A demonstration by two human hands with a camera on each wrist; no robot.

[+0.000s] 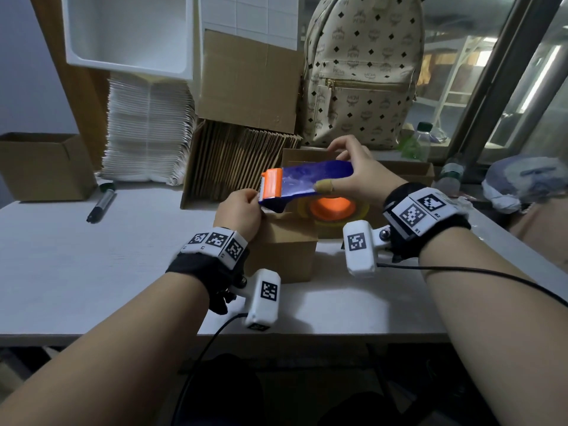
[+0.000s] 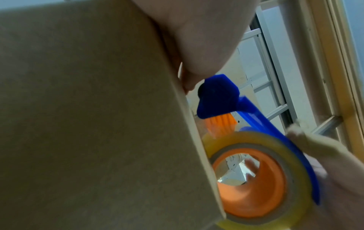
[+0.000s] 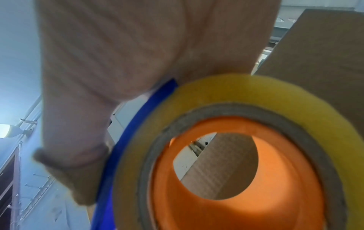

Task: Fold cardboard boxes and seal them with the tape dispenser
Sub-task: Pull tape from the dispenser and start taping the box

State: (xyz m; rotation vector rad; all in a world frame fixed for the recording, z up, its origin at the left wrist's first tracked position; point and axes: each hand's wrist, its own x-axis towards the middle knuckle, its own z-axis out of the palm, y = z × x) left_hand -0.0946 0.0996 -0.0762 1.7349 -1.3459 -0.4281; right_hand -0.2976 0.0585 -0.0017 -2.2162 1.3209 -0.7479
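A small brown cardboard box (image 1: 285,250) stands at the middle of the white table (image 1: 92,272). My right hand (image 1: 353,170) grips a blue tape dispenser (image 1: 316,179) with an orange cutter head, held just above the box's top. Its yellowish tape roll (image 1: 333,207) with an orange core hangs behind the box. My left hand (image 1: 242,210) has its fingers curled over the box's top left edge, right beside the cutter. The left wrist view shows the box side (image 2: 88,109), the dispenser (image 2: 216,99) and the roll (image 2: 256,140). In the right wrist view my right hand (image 3: 118,54) lies over the roll (image 3: 236,93).
Flat cardboard blanks (image 1: 239,161) stand in a row behind the box, under an upright cardboard sheet (image 1: 249,81). An open box (image 1: 43,167) and a marker (image 1: 101,204) lie at the left. A patterned backpack (image 1: 362,69), bottles (image 1: 418,142) and another open box (image 1: 405,170) sit at the back right.
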